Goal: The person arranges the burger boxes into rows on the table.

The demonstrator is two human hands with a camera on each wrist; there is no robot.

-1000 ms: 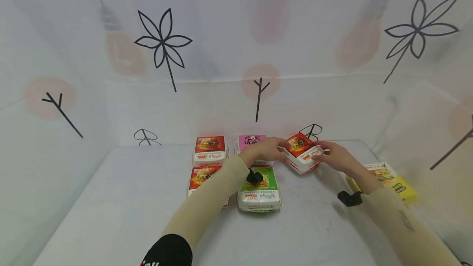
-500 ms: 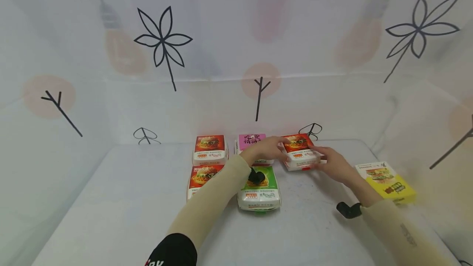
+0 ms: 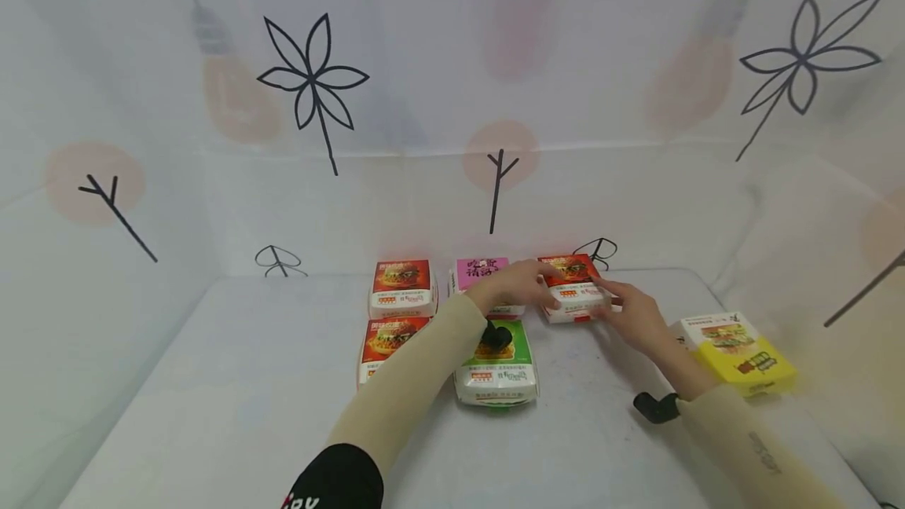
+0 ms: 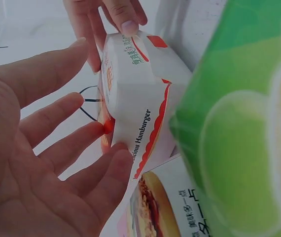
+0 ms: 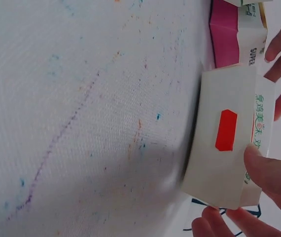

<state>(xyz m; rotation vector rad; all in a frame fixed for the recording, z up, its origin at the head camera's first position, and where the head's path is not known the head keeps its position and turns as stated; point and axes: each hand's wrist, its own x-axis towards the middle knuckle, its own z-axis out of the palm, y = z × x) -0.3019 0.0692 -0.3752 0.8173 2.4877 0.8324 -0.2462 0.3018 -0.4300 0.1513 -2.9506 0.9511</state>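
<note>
A red-and-white burger box (image 3: 576, 301) sits at the back of the table, right of the pink-topped box (image 3: 472, 272). My right hand (image 3: 635, 319) grips its right end, with the thumb (image 5: 268, 170) on the front side and the fingers round the end. At the other end is my left hand (image 3: 519, 287); its fingers are spread and loosely straight, fingertips right at the box's left side and top edge. The left wrist view shows that side printed with "Hamburger". My left hand and sleeve hide part of the pink-topped box.
Two more red burger boxes (image 3: 401, 277) stand one before the other on the left, the nearer partly behind the left sleeve. A green box (image 3: 497, 383) is in front of the pink-topped one. A yellow box (image 3: 756, 356) lies by the right forearm. Patterned cloth (image 3: 424, 203) hangs behind the table.
The red burger box has turned from a slant to nearly square with the others and shifted slightly back. My right hand turned along with it; my left hand stayed at its left side.
</note>
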